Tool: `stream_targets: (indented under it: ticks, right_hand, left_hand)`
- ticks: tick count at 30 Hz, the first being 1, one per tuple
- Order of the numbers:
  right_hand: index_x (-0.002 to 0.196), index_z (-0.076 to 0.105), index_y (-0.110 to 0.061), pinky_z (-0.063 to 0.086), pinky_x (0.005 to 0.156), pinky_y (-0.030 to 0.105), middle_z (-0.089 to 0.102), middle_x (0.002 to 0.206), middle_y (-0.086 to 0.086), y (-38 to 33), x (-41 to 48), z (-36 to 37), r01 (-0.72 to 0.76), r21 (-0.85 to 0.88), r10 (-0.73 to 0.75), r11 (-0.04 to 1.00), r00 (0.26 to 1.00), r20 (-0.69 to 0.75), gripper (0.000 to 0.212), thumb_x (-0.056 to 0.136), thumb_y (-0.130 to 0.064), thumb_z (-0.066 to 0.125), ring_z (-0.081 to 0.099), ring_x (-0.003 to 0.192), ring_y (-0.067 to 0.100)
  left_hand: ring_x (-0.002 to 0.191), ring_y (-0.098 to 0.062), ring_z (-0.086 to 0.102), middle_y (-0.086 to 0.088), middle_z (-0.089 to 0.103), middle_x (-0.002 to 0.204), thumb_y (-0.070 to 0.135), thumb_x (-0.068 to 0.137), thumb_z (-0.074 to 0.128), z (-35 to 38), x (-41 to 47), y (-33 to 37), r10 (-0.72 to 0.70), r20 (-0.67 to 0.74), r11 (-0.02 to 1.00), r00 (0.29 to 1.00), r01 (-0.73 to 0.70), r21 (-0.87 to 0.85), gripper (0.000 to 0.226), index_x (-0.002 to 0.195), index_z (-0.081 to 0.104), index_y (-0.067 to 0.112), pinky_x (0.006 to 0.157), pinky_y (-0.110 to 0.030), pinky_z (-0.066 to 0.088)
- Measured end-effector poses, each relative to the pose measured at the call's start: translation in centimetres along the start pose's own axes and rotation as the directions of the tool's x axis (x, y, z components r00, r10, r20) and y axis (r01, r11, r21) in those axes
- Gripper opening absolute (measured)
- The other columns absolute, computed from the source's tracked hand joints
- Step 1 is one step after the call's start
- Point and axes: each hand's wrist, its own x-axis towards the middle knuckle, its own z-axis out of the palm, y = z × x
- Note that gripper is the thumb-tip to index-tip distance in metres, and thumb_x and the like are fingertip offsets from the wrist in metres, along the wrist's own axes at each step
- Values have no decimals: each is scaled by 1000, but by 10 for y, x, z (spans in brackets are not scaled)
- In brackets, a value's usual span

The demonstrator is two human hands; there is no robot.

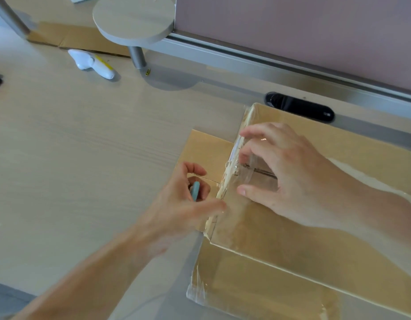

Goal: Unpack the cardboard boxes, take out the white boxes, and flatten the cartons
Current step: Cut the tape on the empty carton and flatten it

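A brown cardboard carton [292, 245] wrapped in clear tape lies on the desk at the right. Its left end flap [206, 151] is folded out flat on the desk. My left hand [183, 204] grips a small light-blue cutter [195, 190] and rests against the carton's taped left edge. My right hand [289, 172] lies on top of the carton with fingers spread, pressing near the taped seam. No white boxes are visible.
A white and yellow handheld device [91, 63] lies at the back left. A round raised shelf [134, 18] on a grey post stands behind it, with flattened cardboard [80, 40] beneath. A black cable port [299, 107] sits just beyond the carton, along the partition.
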Motion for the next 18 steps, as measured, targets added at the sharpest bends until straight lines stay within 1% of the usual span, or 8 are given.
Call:
stream_targets:
  ticks: [2,4,6,9,13,14,16,18]
  right_hand:
    - [100,52,-39,18,123,40,40,146,-17,-3,6,-2,-6,-43,7,999,999,41,39,79,-70,60,25,143,6]
    - [91,52,-40,14,125,42,41,142,-19,-6,14,-5,-24,-54,28,998,996,86,39,74,-72,65,24,142,5]
    - [86,54,-39,14,125,42,42,140,-21,-8,17,-7,-49,-26,52,998,994,98,39,71,-70,74,26,140,3]
    - [83,54,-39,15,124,40,44,139,-21,-10,13,-7,-74,19,72,997,994,81,38,70,-66,78,29,137,2]
    - [81,56,-42,7,128,44,44,143,-22,-9,15,-7,-49,-73,55,996,994,90,38,69,-76,67,27,142,3]
    - [79,56,-42,5,128,44,45,144,-22,-8,17,-8,-39,-100,48,994,994,95,40,68,-79,64,27,143,4]
    - [74,55,-42,3,128,45,47,144,-21,-6,20,-8,-22,-136,36,990,994,105,42,66,-82,62,29,143,6]
    - [72,52,-43,2,127,46,48,143,-23,-3,22,-8,-6,-153,24,988,993,116,43,65,-84,62,30,143,5]
  left_hand:
    - [66,-15,39,-1,48,78,14,58,71,-7,2,8,-43,43,996,998,46,-79,64,118,51,21,63,-36,34]
    - [63,-12,41,0,50,78,9,57,64,-12,3,18,-62,54,993,997,67,-94,65,120,52,18,58,-26,36]
    - [63,-13,44,3,55,76,8,59,63,-14,5,23,-87,34,996,996,87,24,64,121,53,21,64,-29,38]
    - [65,-16,51,7,64,77,2,87,57,-14,5,24,-107,46,972,993,95,213,47,125,49,27,70,-38,44]
    - [44,-9,53,4,71,74,13,101,38,-9,0,27,-21,130,912,991,-35,409,38,134,30,30,50,-21,43]
    - [45,-7,54,3,72,75,17,101,39,-8,-1,27,28,125,855,992,-89,511,38,135,27,29,49,-21,42]
    - [60,-5,60,0,73,78,22,99,49,-6,-2,28,115,107,767,988,-157,622,40,133,28,27,59,-25,48]
    - [56,-6,64,2,72,77,19,96,62,-6,-3,30,100,98,807,990,-139,575,41,124,34,29,52,-23,50]
